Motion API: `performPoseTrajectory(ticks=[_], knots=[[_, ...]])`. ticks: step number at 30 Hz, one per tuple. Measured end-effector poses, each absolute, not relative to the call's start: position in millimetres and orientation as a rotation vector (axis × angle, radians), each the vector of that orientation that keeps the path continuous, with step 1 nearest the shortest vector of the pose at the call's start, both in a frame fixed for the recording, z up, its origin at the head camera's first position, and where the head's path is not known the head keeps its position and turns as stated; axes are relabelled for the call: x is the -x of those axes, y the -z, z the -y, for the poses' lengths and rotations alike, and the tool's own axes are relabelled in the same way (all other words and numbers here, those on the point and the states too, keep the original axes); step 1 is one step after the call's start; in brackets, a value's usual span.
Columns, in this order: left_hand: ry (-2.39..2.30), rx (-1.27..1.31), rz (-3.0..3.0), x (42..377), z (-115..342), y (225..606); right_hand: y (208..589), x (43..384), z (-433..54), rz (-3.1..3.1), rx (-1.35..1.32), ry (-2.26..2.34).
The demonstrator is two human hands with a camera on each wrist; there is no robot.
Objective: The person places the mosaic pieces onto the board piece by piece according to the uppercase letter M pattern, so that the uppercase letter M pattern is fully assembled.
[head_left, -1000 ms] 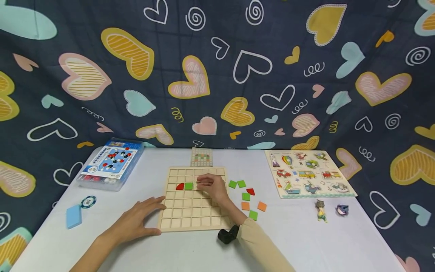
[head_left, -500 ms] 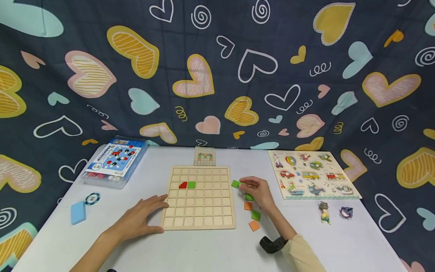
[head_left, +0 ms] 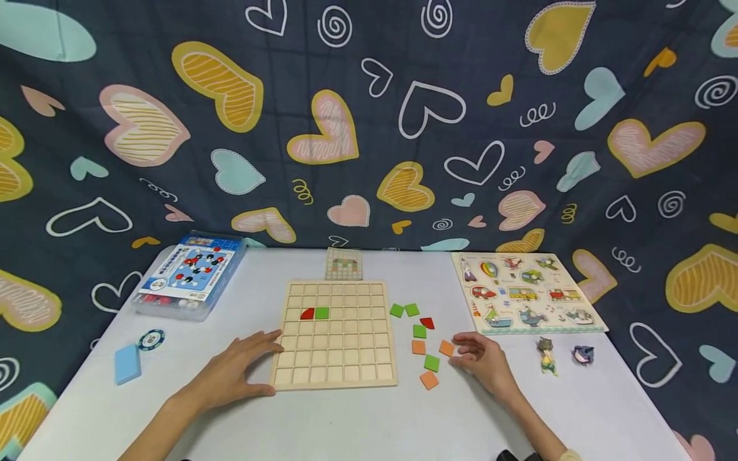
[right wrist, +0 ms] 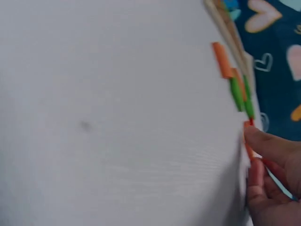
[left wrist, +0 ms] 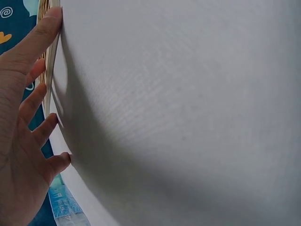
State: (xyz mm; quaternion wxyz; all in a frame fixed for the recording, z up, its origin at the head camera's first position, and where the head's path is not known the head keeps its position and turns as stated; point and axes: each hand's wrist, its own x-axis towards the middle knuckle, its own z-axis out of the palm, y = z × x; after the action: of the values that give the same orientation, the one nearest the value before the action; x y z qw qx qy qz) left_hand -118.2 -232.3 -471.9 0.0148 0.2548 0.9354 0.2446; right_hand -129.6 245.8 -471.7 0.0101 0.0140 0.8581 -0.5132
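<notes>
"What's nearest?"

"The left hand [head_left: 230, 368], grip spread, touching the left edge of the wooden grid board [head_left: 334, 358]."

"And the right hand [head_left: 483, 362]?"

"Thumb and fingers apart beside an orange square tile [head_left: 446, 347] on the tabletop [head_left: 328, 426], right of the board; whether they touch it, I can't tell."

"Farther?"

"A red quarter-circle tile [head_left: 308, 314] and a green square tile [head_left: 321, 313] in neighbouring board cells, then a pattern card [head_left: 344, 264]."

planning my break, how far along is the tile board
Done: red quarter-circle tile and green square tile sit adjacent on the wooden grid board. Underway: right hand at an orange square tile, grip unclear. Remaining, seemingly: the other loose tiles beside the board.
</notes>
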Motion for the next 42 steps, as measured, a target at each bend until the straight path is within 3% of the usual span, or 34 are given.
performPoseTrajectory(ticks=[15,23,42], knots=[[-0.769,-0.819,-2.930,116.3,234.9,472.9,481.3,132.4,-238.2,-2.573,-0.057,1.848],[-0.768,-0.815,-2.927,115.1,235.3,470.4,472.7,138.7,-216.8,-2.515,-0.191,1.902],[-0.779,-0.790,-2.907,116.9,233.2,473.6,469.3,174.7,-147.0,-2.377,-0.057,2.066]])
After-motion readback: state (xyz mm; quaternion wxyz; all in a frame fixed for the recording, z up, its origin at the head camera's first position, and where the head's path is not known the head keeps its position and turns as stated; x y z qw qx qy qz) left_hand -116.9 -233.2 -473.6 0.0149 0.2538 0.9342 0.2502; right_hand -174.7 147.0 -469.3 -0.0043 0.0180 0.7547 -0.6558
